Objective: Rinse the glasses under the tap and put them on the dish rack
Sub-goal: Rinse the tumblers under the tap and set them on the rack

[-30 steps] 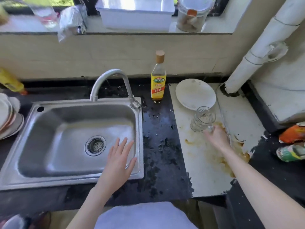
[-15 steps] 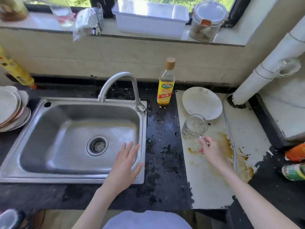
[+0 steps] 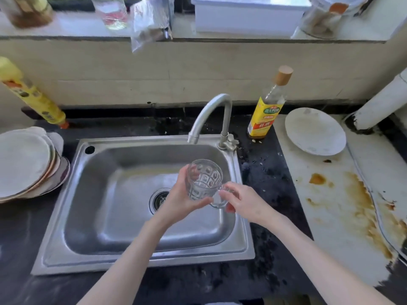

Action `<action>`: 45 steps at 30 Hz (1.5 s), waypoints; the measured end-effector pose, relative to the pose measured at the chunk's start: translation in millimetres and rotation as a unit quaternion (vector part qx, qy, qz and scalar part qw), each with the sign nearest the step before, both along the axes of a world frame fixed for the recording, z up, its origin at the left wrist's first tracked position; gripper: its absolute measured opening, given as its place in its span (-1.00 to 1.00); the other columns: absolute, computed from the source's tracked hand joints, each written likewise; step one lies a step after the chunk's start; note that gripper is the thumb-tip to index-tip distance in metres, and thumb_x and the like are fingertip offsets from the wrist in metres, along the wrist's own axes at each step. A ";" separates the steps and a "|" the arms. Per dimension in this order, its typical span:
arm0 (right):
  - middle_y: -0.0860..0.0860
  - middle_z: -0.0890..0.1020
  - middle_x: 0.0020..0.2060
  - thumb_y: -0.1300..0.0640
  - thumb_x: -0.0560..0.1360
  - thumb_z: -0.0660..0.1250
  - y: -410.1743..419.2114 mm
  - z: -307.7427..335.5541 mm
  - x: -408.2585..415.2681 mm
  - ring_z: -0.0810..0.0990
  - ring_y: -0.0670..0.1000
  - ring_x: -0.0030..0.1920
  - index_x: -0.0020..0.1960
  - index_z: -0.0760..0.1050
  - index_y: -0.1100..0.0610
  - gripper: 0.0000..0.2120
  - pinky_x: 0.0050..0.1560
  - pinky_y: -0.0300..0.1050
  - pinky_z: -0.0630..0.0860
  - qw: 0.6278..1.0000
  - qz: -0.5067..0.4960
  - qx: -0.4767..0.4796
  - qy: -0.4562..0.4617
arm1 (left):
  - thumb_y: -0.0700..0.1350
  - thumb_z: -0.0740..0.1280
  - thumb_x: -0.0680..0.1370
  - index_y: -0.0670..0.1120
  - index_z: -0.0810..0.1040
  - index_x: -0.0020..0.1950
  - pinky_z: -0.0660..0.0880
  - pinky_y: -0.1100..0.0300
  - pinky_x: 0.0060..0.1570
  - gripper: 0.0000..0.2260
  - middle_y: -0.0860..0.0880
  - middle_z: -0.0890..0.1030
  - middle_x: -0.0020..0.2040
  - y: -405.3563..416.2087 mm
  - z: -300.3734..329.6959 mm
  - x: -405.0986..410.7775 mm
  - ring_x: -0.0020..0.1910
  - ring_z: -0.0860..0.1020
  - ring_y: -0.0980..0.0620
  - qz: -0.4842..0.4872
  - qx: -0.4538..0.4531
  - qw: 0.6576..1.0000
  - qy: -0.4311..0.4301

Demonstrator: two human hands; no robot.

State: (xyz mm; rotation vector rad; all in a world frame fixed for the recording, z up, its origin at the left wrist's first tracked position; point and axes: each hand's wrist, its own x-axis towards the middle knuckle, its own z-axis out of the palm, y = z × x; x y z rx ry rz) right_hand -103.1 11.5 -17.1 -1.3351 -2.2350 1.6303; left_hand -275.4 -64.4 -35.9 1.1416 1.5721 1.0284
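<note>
- Holding a clear patterned glass mug (image 3: 203,180) over the stainless sink (image 3: 141,259), both hands on it, mouth tipped up toward the tap spout (image 3: 193,137).
- Left hand (image 3: 179,200) cups the mug's body from the left and below, thumb across the base; right hand (image 3: 247,203) grips the handle (image 3: 218,202) on the mug's right. Two-handed hold looks meant to steady slick glass and let it be turned under a stream.
- Mug sits just below and in front of the spout, above the drain (image 3: 159,200): placed so runoff falls straight into the basin, by my reading.
- No water visible from the spout; tap lever (image 3: 229,143) untouched, both hands occupied. One hand would have to let go to start the flow. Rinse judged not yet begun.
- Stack of plates (image 3: 26,164) on the dark desk (image 3: 264,190) left of the sink; single white plate (image 3: 315,132) on the stained white board (image 3: 339,216) to the right. Yellow-labelled bottle (image 3: 267,108) with cork-coloured cap stands beside the tap base.
- Hard to make out: no dish rack anywhere in view, so the drop-off spot is unknown. Only one glass seen in hand; a blurred clear vessel (image 3: 112,12) on the window ledge (image 3: 77,29) may or may not be another.
- Right fingers are partly seen through the glass of the handle; exact wrap unclear. Mug's inside hard to read for residue. Ledge items cut off at top edge.
</note>
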 end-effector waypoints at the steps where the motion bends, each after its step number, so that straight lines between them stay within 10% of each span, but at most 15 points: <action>1: 0.05 0.59 -0.30 0.03 0.58 0.21 0.6 -3.1 -7.1 0.57 -0.08 -0.32 -0.12 0.44 -0.07 -0.89 -0.20 -0.20 0.52 1.000 0.003 -0.008 -0.001 | -0.23 0.54 0.31 0.10 0.23 0.26 0.54 0.11 0.07 -0.32 0.20 0.46 0.15 0.3 -5.9 -7.3 0.11 0.47 0.35 0.007 0.000 1.000 -0.003; 6: -0.09 0.63 -0.15 -0.01 0.57 0.21 23.0 -19.8 -25.4 0.57 -0.14 -0.29 0.06 0.53 0.00 -0.83 -0.14 -0.25 0.43 0.999 -0.054 0.007 -0.002 | -0.24 0.52 0.33 0.03 0.22 0.26 0.46 0.45 -0.15 -0.35 0.15 0.45 0.13 2.7 -34.8 -20.9 0.03 0.47 0.40 0.038 -0.015 0.999 -0.005; 10: 0.10 0.37 0.36 0.02 0.57 0.19 68.4 -29.2 -32.0 0.40 0.07 0.28 0.44 0.24 0.11 -0.53 0.28 0.04 0.36 0.945 -0.240 0.211 -0.073 | -0.15 0.55 0.31 0.08 0.22 0.29 0.44 0.43 -0.01 -0.31 0.07 0.44 0.17 5.3 -61.0 -26.6 0.14 0.46 0.23 0.037 -0.032 0.999 -0.002; 13: 0.06 0.18 0.49 0.03 0.58 0.18 90.0 -37.3 -44.0 0.16 0.07 0.47 0.52 0.06 0.14 -0.42 0.42 0.03 0.17 0.961 -0.173 0.183 -0.112 | -0.06 0.56 0.28 0.10 0.24 0.29 0.45 0.31 0.09 -0.29 0.06 0.46 0.17 9.4 -73.5 -30.3 0.15 0.48 0.17 0.030 -0.036 0.999 0.015; 18: 0.05 0.44 0.35 0.04 0.58 0.19 81.3 -42.7 -52.9 0.35 0.08 0.37 0.40 0.32 0.13 -0.59 0.26 -0.10 0.28 0.956 -0.187 0.209 -0.079 | -0.06 0.56 0.27 0.20 0.25 0.17 0.47 0.32 0.03 -0.36 0.17 0.46 0.11 15.9 -77.5 -36.5 0.07 0.50 0.25 0.048 -0.040 0.998 0.010; 29: 0.11 0.01 0.53 0.00 0.62 0.02 61.8 -94.5 -67.0 -0.17 0.08 0.53 0.51 -0.03 0.24 -0.44 0.49 0.01 -0.20 0.860 0.043 0.343 -0.376 | -0.09 0.58 0.25 0.18 0.24 0.23 0.42 0.41 -0.03 -0.30 0.27 0.48 0.08 23.2 -76.7 -49.7 0.04 0.50 0.30 0.052 -0.054 0.997 0.031; 35: 0.05 0.40 0.37 -0.07 0.61 0.00 31.6 -81.4 -63.6 0.24 0.02 0.45 0.19 0.48 0.19 -0.57 0.38 -0.21 0.10 0.976 -0.189 0.108 -0.028 | -0.08 0.59 0.24 0.11 0.30 0.23 0.44 0.36 0.07 -0.32 0.15 0.53 0.10 29.2 -77.1 -49.4 0.04 0.52 0.29 0.048 -0.060 0.997 -0.025; 41: 0.02 0.68 -0.07 -0.19 0.50 0.07 -5.0 -84.1 -80.9 0.66 -0.03 -0.04 -0.03 0.56 0.06 -0.60 0.02 -0.10 0.60 0.929 -0.319 -0.094 0.162 | -0.08 0.42 0.45 -0.01 0.41 0.17 0.44 0.45 -0.10 -0.66 0.15 0.60 -0.02 35.1 -65.8 -39.9 -0.04 0.57 0.22 0.044 -0.071 0.995 -0.062; 45: 0.18 0.67 -0.25 -0.25 0.51 0.14 -3.0 -90.9 -100.4 0.66 0.18 -0.15 -0.21 0.56 0.25 -0.43 -0.02 0.20 0.58 0.904 -0.407 -0.062 0.114 | 0.11 0.09 0.60 -0.02 0.29 0.36 0.42 0.06 0.08 -0.62 -0.03 0.55 0.11 34.4 -74.1 -17.5 0.10 0.51 -0.05 0.163 -0.063 0.984 0.029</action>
